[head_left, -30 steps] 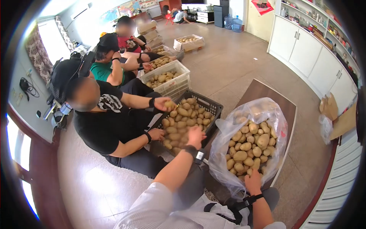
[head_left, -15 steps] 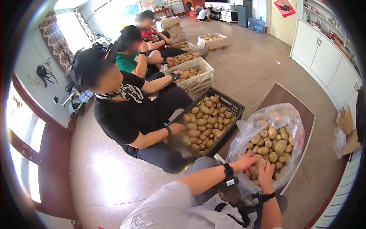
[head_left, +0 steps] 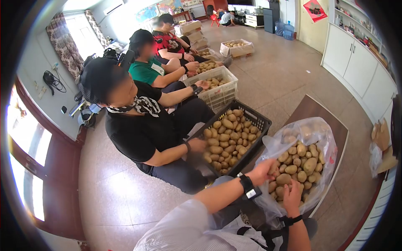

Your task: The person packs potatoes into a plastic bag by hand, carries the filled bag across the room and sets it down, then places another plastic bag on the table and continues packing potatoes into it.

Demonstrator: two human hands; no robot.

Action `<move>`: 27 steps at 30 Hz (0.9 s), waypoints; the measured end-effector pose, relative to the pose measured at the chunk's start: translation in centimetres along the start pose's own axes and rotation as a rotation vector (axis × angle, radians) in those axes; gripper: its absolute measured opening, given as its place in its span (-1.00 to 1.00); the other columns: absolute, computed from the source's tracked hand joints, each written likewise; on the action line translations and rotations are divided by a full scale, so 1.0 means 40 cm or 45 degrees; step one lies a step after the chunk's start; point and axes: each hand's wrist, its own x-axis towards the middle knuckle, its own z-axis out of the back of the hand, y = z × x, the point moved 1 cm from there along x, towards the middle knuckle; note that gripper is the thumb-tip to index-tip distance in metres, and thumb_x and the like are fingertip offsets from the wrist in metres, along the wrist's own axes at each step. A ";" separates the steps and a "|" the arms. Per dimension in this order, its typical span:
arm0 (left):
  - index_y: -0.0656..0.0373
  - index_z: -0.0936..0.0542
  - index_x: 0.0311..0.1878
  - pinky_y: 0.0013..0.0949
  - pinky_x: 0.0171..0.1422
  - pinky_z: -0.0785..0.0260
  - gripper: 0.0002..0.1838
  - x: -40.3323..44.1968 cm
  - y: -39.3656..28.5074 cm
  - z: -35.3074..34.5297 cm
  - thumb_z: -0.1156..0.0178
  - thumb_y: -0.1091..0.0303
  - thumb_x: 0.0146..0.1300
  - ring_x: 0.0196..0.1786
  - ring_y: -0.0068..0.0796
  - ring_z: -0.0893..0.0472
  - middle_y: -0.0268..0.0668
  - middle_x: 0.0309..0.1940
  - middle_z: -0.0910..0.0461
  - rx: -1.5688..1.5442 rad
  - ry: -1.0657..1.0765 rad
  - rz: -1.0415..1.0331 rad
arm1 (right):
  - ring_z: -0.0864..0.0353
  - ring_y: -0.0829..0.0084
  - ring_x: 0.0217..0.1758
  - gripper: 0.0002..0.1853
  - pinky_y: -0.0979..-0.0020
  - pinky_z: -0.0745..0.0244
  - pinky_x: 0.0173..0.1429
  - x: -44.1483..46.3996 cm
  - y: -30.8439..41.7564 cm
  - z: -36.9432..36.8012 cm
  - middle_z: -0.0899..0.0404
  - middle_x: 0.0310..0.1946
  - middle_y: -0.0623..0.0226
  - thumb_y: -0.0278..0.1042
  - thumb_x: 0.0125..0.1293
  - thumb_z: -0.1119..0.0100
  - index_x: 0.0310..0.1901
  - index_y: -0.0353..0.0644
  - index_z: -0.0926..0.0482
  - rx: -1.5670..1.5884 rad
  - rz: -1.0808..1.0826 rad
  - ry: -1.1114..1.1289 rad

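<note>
In front of me, a clear plastic bag (head_left: 324,134) stands open, full of potatoes (head_left: 310,165). My left hand (head_left: 263,172) is raised over the bag's left side, fingers curled together; what they hold, if anything, is hard to make out. My right hand (head_left: 292,195) is low over the near part of the heap, its thumb and fingers bent around the lower edge of a potato (head_left: 283,179). Black bands sit on both wrists.
The bag rests on a low brown board (head_left: 307,109). To its left is a black crate (head_left: 264,121) of potatoes, where a person in black (head_left: 134,134) works. Beyond are a white crate (head_left: 228,90), more seated people and a potato box (head_left: 237,51). White cabinets (head_left: 356,62) line the right.
My hands were together around a potato; now they are apart, the left shifted up and left. The neighbour in green has lowered a hand from the face toward the crate.
</note>
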 end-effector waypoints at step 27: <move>0.14 -0.48 -0.05 -0.25 -0.50 -0.47 -0.53 0.109 -0.147 0.386 -0.23 -0.09 0.28 -0.49 -0.29 -0.52 -0.21 -0.32 -0.50 -0.238 -0.763 -0.295 | -0.38 -0.05 0.21 -0.44 0.05 -0.41 0.24 -0.013 -0.130 -0.014 -0.39 0.13 0.07 -0.35 0.21 -0.29 0.24 -0.18 -0.38 -0.494 -0.069 0.085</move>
